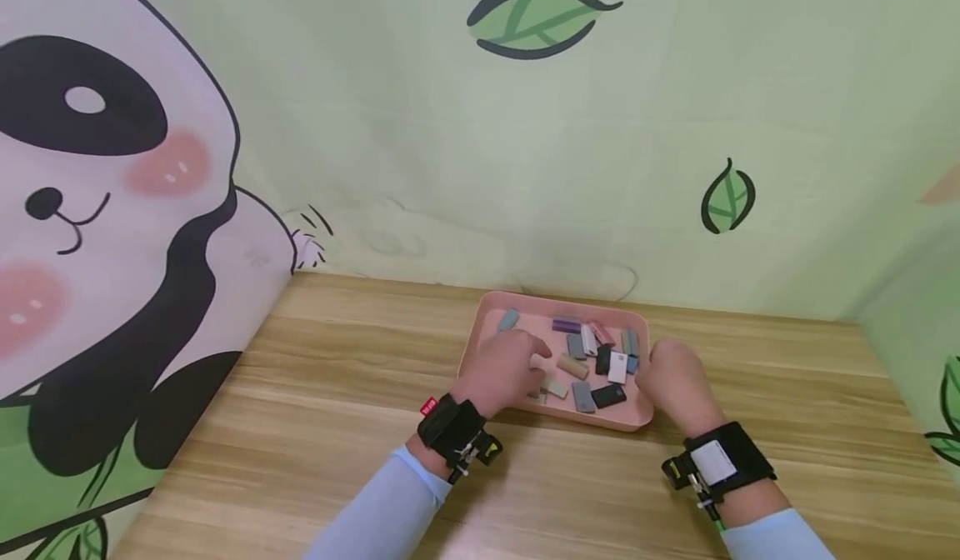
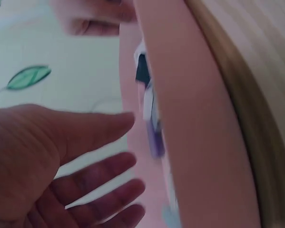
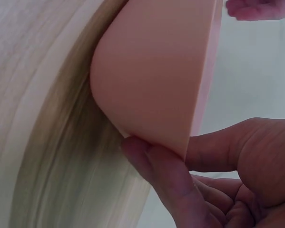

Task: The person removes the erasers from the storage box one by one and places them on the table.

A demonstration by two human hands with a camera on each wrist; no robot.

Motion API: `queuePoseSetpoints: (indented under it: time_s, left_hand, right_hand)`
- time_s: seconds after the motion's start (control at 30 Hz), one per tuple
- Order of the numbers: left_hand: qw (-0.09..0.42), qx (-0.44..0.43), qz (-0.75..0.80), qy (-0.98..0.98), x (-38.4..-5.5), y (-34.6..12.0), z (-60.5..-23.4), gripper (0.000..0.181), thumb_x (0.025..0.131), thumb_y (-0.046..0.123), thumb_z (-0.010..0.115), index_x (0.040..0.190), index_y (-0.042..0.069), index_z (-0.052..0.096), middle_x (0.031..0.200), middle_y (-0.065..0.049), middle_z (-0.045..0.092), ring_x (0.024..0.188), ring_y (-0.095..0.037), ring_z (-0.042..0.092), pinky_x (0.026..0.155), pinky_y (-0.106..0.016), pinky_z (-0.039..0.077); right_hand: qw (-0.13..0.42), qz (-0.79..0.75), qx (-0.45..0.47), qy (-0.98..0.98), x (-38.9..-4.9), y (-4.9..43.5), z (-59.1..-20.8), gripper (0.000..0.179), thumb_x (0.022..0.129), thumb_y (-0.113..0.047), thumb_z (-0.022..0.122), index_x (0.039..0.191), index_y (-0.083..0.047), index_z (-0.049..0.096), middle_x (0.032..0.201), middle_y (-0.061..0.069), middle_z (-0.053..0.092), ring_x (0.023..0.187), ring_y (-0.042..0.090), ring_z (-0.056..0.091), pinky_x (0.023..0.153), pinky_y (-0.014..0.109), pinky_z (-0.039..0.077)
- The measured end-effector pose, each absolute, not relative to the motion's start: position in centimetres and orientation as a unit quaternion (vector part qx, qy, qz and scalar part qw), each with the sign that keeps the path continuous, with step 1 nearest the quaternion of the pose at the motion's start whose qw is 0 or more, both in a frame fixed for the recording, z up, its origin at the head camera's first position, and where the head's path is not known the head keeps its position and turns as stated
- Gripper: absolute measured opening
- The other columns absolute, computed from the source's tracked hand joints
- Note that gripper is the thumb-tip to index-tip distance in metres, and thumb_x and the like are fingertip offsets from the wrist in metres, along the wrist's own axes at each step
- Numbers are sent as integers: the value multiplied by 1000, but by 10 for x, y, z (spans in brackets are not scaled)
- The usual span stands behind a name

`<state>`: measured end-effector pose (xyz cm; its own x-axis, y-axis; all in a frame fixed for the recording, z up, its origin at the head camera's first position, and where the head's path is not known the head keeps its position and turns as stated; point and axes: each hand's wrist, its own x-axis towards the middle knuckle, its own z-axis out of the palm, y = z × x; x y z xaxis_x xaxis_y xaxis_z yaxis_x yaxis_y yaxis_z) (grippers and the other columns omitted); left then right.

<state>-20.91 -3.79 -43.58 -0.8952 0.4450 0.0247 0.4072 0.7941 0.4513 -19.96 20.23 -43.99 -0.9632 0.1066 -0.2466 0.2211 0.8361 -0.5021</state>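
A shallow pink tray point(image 1: 637, 418) lies on the wooden table, holding several small rectangular pieces whose kind I cannot make out. My right hand point(image 1: 678, 383) pinches the tray's right rim; in the right wrist view its thumb is inside the wall and its fingers point(image 3: 173, 178) press the outside. Over the tray's left half hovers my left hand point(image 1: 506, 368), its fingers spread and loosely bent around nothing. Closest to it are a tan piece point(image 1: 573, 366) and a pale greenish piece point(image 1: 554, 387). It partly covers the tray's left side.
Among the other pieces are a black one point(image 1: 608, 396), a grey one point(image 1: 582, 397), a white one point(image 1: 617, 367), a purple one point(image 1: 566, 325) and a blue-grey one point(image 1: 508, 319). Behind the wooden table point(image 1: 360, 360) stands a green printed backdrop point(image 1: 420, 127), close to the tray's far edge.
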Motion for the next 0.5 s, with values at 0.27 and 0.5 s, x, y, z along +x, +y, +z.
queuePoseSetpoints:
  time_s: [0.27,0.5]
  left_hand:
    - [76,291,204,932,-208,-4,-449,29,83,9,62,107,25,71,104,12,70,59,-5,48,51,-18,35]
    - [106,258,160,947,-210,8,-451,31,77,6,68,103,23,72,98,8,68,69,-10,54,55,-20,41]
  right_hand:
    - [102,-263,88,955,-202,205,-439,22,90,-10,49,74,-1,60,59,6,51,48,17,51,42,25,35]
    - [109,-252,97,957,-203,208,-439,15,87,-7,51,79,2,62,63,8,53,50,18,52,43,24,36]
